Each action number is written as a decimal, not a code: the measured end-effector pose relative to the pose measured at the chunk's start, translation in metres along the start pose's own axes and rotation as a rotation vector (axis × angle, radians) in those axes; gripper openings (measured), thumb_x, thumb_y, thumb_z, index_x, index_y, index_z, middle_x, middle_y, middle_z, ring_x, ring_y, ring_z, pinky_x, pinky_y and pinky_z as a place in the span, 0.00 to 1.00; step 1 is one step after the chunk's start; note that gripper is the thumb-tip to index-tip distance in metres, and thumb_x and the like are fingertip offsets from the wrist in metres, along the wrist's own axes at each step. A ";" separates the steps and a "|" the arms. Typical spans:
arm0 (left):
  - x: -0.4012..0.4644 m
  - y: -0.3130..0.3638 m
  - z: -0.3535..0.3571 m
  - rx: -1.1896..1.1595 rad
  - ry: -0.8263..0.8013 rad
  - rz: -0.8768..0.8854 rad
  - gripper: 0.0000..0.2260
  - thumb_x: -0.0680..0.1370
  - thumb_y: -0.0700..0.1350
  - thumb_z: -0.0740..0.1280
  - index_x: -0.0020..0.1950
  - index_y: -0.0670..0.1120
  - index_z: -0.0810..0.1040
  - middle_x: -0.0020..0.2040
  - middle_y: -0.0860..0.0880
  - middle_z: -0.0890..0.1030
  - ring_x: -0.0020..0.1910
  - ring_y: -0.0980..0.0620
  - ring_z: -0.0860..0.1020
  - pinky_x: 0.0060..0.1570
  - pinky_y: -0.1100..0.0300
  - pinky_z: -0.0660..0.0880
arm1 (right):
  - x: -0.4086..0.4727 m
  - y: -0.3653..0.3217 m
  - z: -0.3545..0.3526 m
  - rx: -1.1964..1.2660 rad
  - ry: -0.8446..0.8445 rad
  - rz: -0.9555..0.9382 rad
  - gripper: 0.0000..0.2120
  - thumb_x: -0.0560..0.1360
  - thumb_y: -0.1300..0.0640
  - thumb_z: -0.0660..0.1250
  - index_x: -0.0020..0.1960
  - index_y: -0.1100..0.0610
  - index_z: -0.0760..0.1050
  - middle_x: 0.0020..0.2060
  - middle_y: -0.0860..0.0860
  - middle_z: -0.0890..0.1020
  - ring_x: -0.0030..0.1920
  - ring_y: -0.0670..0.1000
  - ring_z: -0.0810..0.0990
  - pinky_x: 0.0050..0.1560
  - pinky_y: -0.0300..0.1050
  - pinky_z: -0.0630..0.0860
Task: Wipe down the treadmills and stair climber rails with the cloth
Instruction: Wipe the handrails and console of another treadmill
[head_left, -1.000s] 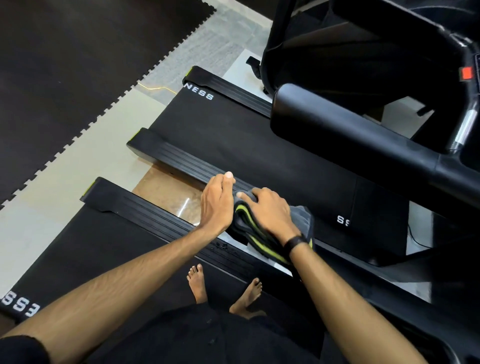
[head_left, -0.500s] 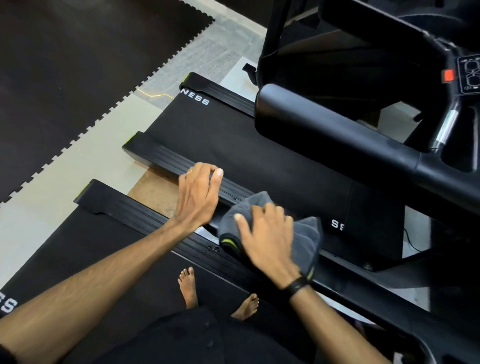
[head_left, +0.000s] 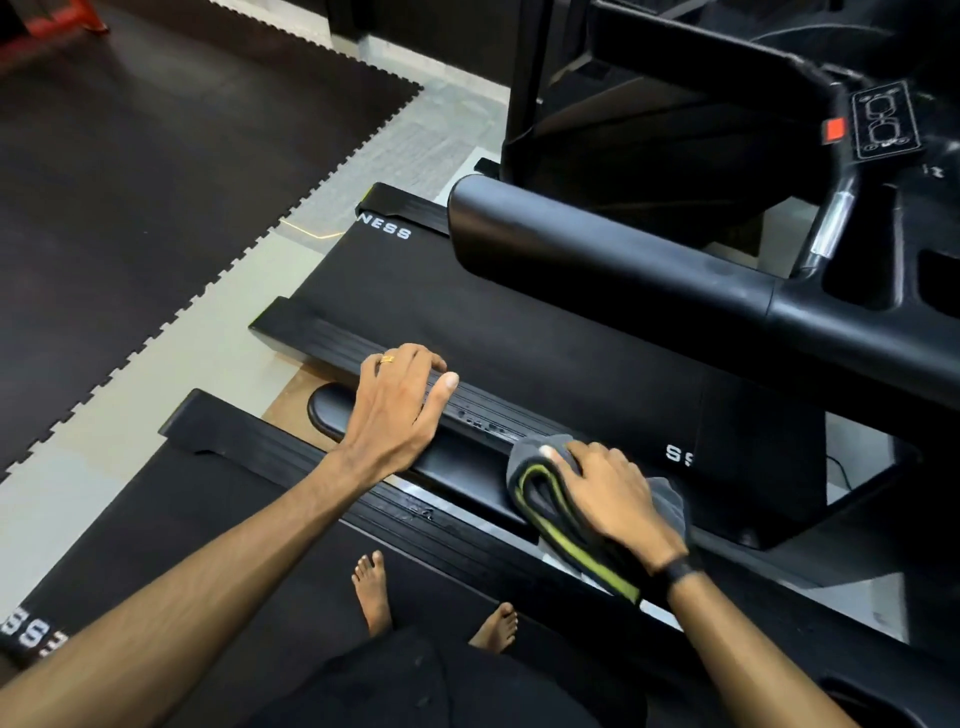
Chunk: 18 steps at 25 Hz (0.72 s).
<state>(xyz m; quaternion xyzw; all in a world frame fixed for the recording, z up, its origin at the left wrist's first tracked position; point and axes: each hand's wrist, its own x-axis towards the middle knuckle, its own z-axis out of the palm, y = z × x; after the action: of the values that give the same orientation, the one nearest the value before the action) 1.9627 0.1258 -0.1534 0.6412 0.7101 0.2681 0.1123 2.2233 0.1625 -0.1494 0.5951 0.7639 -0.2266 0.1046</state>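
Note:
I stand on a treadmill belt (head_left: 218, 530). Its black padded handrail (head_left: 332, 413) runs from centre left toward the lower right. My left hand (head_left: 400, 400) rests on the rail with its fingers bent over the far side and the thumb along the top. Further right, my right hand (head_left: 613, 493) grips a folded grey cloth with green edging (head_left: 545, 493) and presses it onto the same rail. A second treadmill (head_left: 467, 312) lies beyond, its thick black handrail (head_left: 597, 260) crossing the upper right.
The second treadmill's console (head_left: 883, 119) with a red button sits at the top right. A dark interlocking floor mat (head_left: 156, 156) covers the upper left, with pale floor beside it. My bare feet (head_left: 371, 592) stand on the belt below the rail.
My hands, touching a second ago, have parted: the left slid left along the rail. The right hand has rolled with the cloth, so its green edging shows again.

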 end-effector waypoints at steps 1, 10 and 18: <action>-0.004 0.002 0.005 0.029 -0.007 0.008 0.19 0.83 0.57 0.50 0.55 0.47 0.75 0.54 0.51 0.78 0.55 0.50 0.75 0.63 0.48 0.65 | -0.017 0.001 0.002 -0.070 0.089 -0.072 0.33 0.78 0.29 0.44 0.64 0.49 0.75 0.58 0.54 0.80 0.58 0.59 0.74 0.59 0.56 0.69; -0.005 0.006 0.011 0.116 -0.045 0.009 0.22 0.82 0.60 0.49 0.57 0.46 0.74 0.56 0.49 0.77 0.58 0.49 0.75 0.65 0.46 0.64 | 0.054 -0.043 0.003 0.218 -0.251 -0.186 0.26 0.81 0.34 0.53 0.57 0.53 0.79 0.60 0.57 0.80 0.65 0.61 0.75 0.64 0.56 0.70; -0.005 0.002 0.011 0.054 -0.055 0.020 0.24 0.82 0.61 0.47 0.56 0.46 0.74 0.55 0.50 0.78 0.55 0.50 0.75 0.64 0.48 0.64 | -0.019 0.058 -0.009 -0.137 0.018 0.096 0.32 0.78 0.31 0.43 0.59 0.48 0.79 0.56 0.54 0.82 0.59 0.60 0.78 0.55 0.52 0.71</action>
<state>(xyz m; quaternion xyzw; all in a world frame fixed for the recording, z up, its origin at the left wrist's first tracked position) 1.9710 0.1233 -0.1622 0.6583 0.7072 0.2323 0.1118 2.2845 0.1611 -0.1462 0.6243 0.7493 -0.1631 0.1489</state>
